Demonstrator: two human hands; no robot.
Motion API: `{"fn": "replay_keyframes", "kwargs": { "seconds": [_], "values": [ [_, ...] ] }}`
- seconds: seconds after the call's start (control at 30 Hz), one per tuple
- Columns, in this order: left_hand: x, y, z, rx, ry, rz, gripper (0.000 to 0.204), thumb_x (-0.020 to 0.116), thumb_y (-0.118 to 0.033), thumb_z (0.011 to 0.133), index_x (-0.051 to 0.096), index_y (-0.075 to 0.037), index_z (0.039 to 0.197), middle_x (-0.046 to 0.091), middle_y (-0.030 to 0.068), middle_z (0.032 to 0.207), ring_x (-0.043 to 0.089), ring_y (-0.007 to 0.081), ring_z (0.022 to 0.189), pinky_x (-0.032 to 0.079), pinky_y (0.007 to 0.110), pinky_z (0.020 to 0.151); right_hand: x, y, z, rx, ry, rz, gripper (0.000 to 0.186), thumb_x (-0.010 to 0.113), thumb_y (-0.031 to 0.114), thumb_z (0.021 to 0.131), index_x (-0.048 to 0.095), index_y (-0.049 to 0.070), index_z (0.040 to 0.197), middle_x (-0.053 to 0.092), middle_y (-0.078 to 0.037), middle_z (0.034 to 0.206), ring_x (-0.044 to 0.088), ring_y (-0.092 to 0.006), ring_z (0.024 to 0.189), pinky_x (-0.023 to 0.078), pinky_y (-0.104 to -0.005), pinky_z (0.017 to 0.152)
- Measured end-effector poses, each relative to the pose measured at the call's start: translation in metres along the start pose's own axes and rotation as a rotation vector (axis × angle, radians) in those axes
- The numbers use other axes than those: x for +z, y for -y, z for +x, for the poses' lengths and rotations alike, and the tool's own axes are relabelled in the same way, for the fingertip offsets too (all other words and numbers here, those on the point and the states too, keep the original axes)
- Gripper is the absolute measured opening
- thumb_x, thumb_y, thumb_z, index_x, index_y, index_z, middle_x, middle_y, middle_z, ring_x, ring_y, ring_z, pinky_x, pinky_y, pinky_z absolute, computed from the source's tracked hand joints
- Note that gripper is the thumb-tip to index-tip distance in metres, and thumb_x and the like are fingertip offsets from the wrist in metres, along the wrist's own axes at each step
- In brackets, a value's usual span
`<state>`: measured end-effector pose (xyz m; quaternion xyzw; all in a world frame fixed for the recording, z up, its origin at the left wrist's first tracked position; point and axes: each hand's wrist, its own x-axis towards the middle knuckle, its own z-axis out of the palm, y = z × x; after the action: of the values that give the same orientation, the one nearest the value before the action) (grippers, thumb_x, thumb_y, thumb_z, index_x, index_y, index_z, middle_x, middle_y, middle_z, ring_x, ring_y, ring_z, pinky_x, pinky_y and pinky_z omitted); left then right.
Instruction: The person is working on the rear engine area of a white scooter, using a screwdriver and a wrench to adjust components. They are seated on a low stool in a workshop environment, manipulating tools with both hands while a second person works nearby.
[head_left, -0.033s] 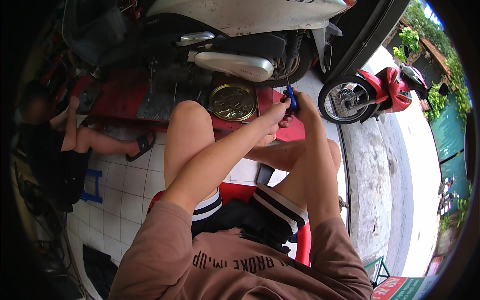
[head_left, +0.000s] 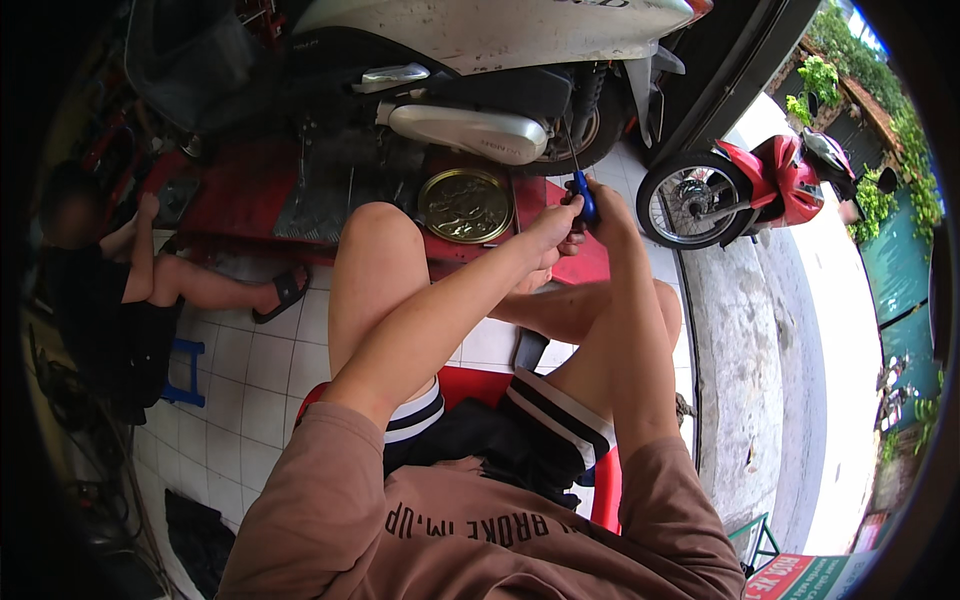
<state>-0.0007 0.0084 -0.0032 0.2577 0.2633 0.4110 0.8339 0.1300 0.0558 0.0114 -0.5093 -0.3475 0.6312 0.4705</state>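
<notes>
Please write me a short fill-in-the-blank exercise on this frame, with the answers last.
The left hand and right hand meet at a tool whose handle is ____.
The round pan sits on a platform coloured ____.
Outside, a parked motorbike stands toward the picture's ____ edge.

Missing words: blue; red; right.

A red motorbike [head_left: 795, 185] stands outside on the right, with green foliage [head_left: 818, 78] beyond it. At left, a person [head_left: 90, 275] in dark clothing sits by a blue stool [head_left: 196, 373].
</notes>
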Motion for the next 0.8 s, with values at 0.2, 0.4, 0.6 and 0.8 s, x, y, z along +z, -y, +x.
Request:
{"fn": "replay_keyframes", "kwargs": {
  "seconds": [0.2, 0.4, 0.6, 0.8],
  "values": [
    [0.009, -0.013, 0.001, 0.309, -0.37, 0.629, 0.038, 0.072, -0.036, 0.078, 0.054, -0.005, 0.066, 0.056, 0.0036, 0.061, 0.049, 0.0158, 0.048, 0.039, 0.03, 0.043, -0.003, -0.002, -0.002, -0.168, -0.212, -0.276, 0.038, 0.069, 0.039, 0.082, 0.064, 0.001, 0.083, 0.06, -0.005, 0.071, 0.054, -0.0134, 0.061, 0.044, -0.029, 0.057],
    [0.016, -0.012, -0.011, 0.742, -0.528, 1.176, 0.042, 0.074, -0.037, 0.072, 0.061, 0.004, 0.071, 0.064, 0.0201, 0.068, 0.065, 0.0304, 0.064, 0.052, 0.038, 0.06, -0.001, 0.001, -0.008, -0.103, -0.068, -0.17, 0.038, 0.072, 0.036, 0.081, 0.062, 0.0, 0.088, 0.062, -0.006, 0.075, 0.058, -0.0159, 0.061, 0.047, -0.0298, 0.057],
    [0.012, -0.005, -0.007, 0.519, -0.472, 1.278, 0.049, 0.059, -0.042, 0.085, 0.063, 0.006, 0.082, 0.065, 0.0244, 0.075, 0.066, 0.0387, 0.072, 0.052, 0.045, 0.065, 0.0, 0.004, -0.003, -0.053, -0.031, -0.104, 0.029, 0.066, 0.028, 0.087, 0.059, 0.0, 0.088, 0.06, -0.007, 0.073, 0.057, -0.0174, 0.062, 0.048, -0.0309, 0.059],
    [0.02, -0.001, -0.013, 0.469, -0.424, 1.382, 0.045, 0.053, -0.038, 0.089, 0.063, 0.005, 0.084, 0.065, 0.0249, 0.085, 0.065, 0.0387, 0.081, 0.052, 0.045, 0.071, -0.001, -0.004, 0.004, -0.023, 0.019, 0.123, 0.026, 0.064, 0.026, 0.087, 0.062, 0.0, 0.087, 0.06, -0.006, 0.071, 0.056, -0.0157, 0.063, 0.047, -0.029, 0.059]
  ]
}}
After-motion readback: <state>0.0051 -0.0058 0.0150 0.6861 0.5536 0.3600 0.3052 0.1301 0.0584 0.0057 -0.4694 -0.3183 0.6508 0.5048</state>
